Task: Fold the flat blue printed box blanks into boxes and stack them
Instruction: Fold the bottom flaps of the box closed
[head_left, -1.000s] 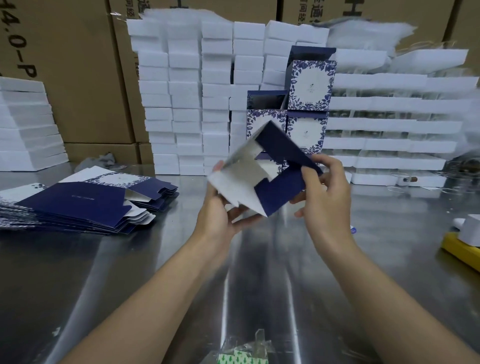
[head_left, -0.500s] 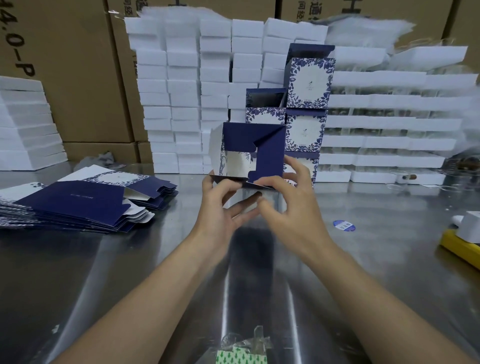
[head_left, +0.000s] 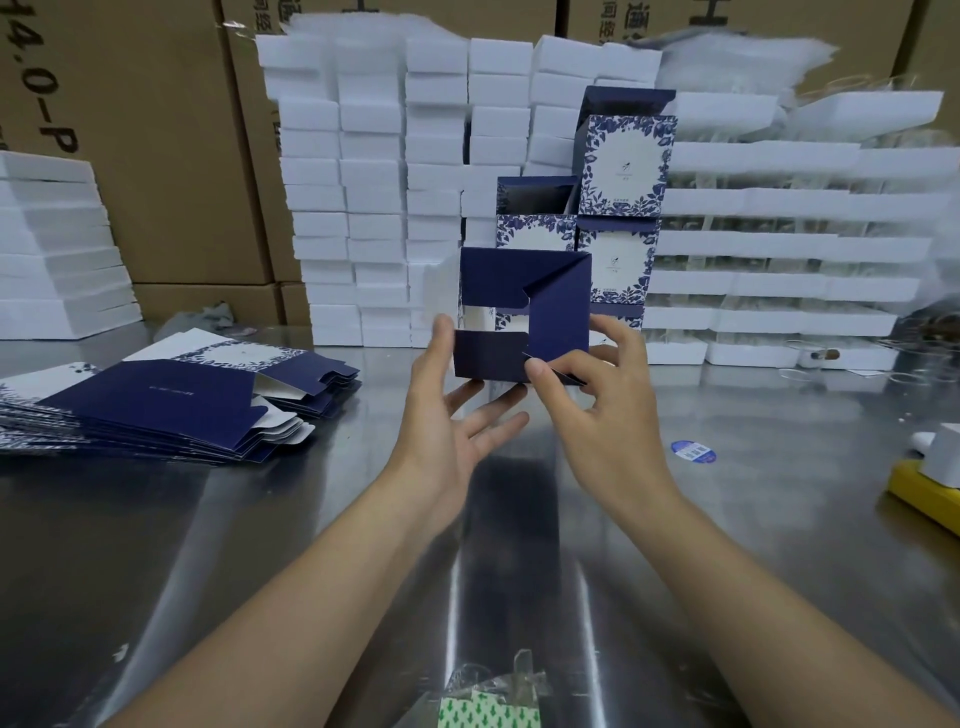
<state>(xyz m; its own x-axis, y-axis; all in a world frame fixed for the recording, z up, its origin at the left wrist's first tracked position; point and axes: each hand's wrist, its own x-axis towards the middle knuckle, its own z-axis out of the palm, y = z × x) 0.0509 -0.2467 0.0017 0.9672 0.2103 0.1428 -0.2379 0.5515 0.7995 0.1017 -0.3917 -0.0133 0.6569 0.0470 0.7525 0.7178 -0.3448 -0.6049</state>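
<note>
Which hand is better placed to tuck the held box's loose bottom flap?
Right hand: its thumb and fingers pinch that flap at the box's lower edge; the left hand just holds the left side.

Left of the half-folded box (head_left: 524, 306) I hold lie the flat blanks (head_left: 171, 400); behind it stand stacked finished boxes (head_left: 626, 166); right of it, a sticker (head_left: 693, 451) on the table (head_left: 311, 519).
</note>
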